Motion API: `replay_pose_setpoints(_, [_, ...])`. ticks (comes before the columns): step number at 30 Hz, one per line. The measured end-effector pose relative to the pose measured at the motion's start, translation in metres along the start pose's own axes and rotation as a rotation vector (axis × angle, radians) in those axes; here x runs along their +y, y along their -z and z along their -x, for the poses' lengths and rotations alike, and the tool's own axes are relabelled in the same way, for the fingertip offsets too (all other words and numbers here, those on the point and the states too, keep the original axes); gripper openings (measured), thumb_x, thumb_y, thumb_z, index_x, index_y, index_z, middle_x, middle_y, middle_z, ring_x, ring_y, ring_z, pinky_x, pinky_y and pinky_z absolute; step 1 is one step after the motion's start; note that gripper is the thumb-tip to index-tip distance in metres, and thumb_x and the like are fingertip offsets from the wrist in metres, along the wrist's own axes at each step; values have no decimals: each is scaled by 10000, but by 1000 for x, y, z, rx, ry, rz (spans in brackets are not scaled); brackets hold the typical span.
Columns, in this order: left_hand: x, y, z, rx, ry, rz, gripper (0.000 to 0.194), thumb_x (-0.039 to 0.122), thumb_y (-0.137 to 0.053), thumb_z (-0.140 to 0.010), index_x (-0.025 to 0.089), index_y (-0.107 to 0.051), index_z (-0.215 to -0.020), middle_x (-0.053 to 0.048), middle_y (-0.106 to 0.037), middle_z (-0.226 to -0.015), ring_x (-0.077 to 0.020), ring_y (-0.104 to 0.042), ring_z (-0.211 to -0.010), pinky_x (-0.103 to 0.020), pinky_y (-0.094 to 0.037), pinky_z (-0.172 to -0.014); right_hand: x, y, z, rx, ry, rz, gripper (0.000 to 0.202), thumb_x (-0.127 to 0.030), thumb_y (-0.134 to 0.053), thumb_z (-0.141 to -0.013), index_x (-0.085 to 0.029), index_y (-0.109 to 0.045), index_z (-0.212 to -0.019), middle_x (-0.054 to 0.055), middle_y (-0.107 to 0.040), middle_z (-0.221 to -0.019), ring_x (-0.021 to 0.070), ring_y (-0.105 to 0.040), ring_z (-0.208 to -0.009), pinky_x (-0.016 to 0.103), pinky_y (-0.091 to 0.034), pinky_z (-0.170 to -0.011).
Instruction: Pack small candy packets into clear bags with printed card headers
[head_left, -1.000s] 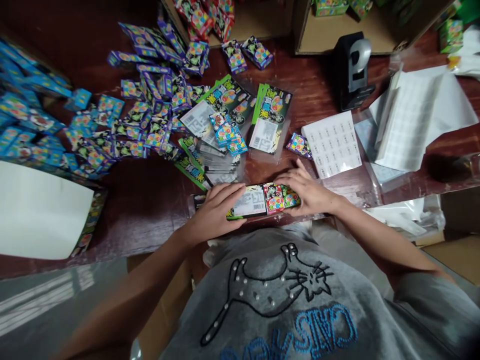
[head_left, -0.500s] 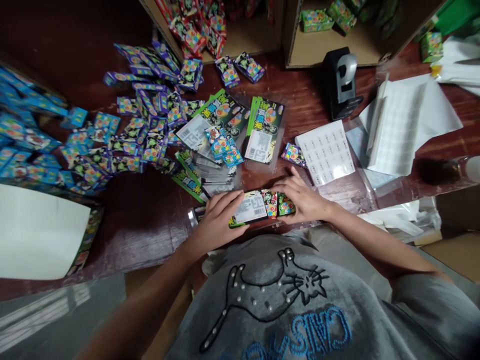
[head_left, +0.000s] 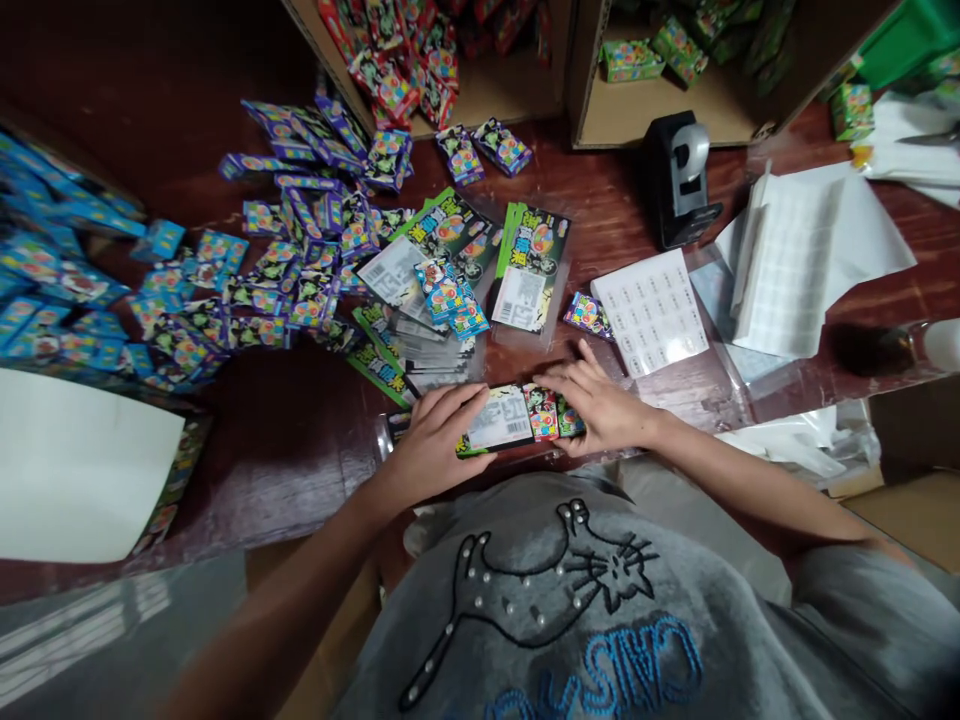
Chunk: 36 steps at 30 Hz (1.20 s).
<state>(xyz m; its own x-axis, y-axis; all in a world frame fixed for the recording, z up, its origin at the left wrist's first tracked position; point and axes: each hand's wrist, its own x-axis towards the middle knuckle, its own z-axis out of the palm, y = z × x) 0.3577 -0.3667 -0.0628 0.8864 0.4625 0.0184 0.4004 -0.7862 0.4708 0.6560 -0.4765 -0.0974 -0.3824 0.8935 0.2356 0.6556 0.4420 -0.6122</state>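
At the table's front edge lies a flat printed packaging bag (head_left: 501,418), black and green with a white label panel and barcode. My left hand (head_left: 435,428) is closed over its left part, thumb along the near edge. A small red candy box (head_left: 541,414) shows at the bag's right end. Beside it, a green candy box (head_left: 570,421) sits partly under my right hand (head_left: 596,405), whose fingers close round it from above and thumb from the near side. I cannot tell how far each box lies inside the bag.
Blue boxes (head_left: 60,270) and purple boxes (head_left: 300,220) are heaped at left. More printed bags (head_left: 525,270) lie ahead, with two blue boxes (head_left: 454,298) on some. A label sheet (head_left: 652,310) and black tape dispenser (head_left: 675,180) stand right. Cardboard cartons (head_left: 510,95) line the back.
My right hand has shifted slightly left and covers more of the green candy box. My left hand keeps its place on the bag. The view has tilted a little.
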Motion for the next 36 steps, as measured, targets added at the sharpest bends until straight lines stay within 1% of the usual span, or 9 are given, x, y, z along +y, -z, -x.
replay_pose_setpoints(4, [3, -3, 0, 5, 11, 14, 786, 346, -782, -907, 230, -485, -1626, -148, -627, -1539, -366, -563, -1408, -526, -443, -1235, 5, 6, -4, -50, 29, -65, 964, -611, -719, -985, -194, -253, -1718, 205, -625, -1502, 363, -606, -1420, 719, -118, -1369])
replay_pose_setpoints(7, [4, -8, 3, 30, 62, 6, 798, 366, -792, -910, 237, -482, -1634, -149, -621, -1546, -372, -558, -1417, -529, -428, -1241, 7, 19, 2, -40, -30, -29, 1155, -729, -746, -922, -174, -166, -1752, 263, -491, -1654, 418, -477, -1554, 743, -144, -1354])
replay_pose_setpoints(10, [7, -11, 2, 45, 65, 14, 805, 370, -795, -906, 225, -484, -1635, -161, -622, -1541, -376, -565, -1399, -529, -440, -1223, 8, 29, 9, -55, -61, 19, 1120, -675, -780, -921, -150, -227, -1742, 270, -526, -1619, 445, -480, -1533, 793, -151, -1327])
replay_pose_setpoints(14, [15, -12, -5, 56, 40, 6, 761, 357, -770, -921, 214, -495, -1617, -164, -637, -1508, -373, -575, -1369, -537, -458, -1192, 13, 34, 5, -113, -12, -41, 963, -502, -795, -957, -200, -298, -1724, 200, -606, -1562, 383, -529, -1493, 776, -99, -1346])
replay_pose_setpoints(22, [22, -2, -18, 148, 63, 2, 800, 377, -802, -895, 258, -467, -1610, -145, -642, -1483, -358, -607, -1334, -534, -489, -1177, 36, 60, -22, -164, 23, -111, 944, -516, -875, -878, -223, -422, -1653, 171, -618, -1551, 354, -563, -1469, 715, -106, -1366])
replay_pose_setpoints(27, [36, -5, -31, 241, 170, 5, 849, 366, -834, -877, 247, -441, -1621, -166, -622, -1458, -381, -607, -1336, -571, -505, -1169, 26, 67, -34, -88, 20, -99, 854, -608, -783, -955, -206, -464, -1637, 195, -601, -1575, 365, -562, -1491, 711, -203, -1355])
replay_pose_setpoints(30, [49, -8, -44, 312, 351, 100, 1016, 409, -900, -824, 256, -359, -1670, -184, -559, -1480, -402, -583, -1391, -593, -529, -1164, 12, 68, -35, 84, -91, -158, 858, -644, -780, -942, -218, -491, -1628, 189, -561, -1628, 359, -539, -1527, 625, -390, -1314])
replay_pose_setpoints(33, [55, -13, -61, 365, 443, 285, 1053, 441, -903, -833, 286, -316, -1692, -182, -529, -1506, -392, -577, -1420, -594, -544, -1166, 0, 63, -32, 272, -278, -301, 627, -542, -762, -1001, -227, -606, -1520, 120, -753, -1358, 271, -754, -1208, 464, -634, -1076])
replay_pose_setpoints(36, [52, -19, -75, 357, 391, 546, 786, 353, -670, -1027, 318, -277, -1707, -164, -543, -1577, -331, -585, -1450, -565, -543, -1191, -4, 57, -31, 326, -388, -451, 484, -460, -704, -1056, -237, -650, -1482, 59, -809, -1154, 189, -783, -915, 373, -682, -870])
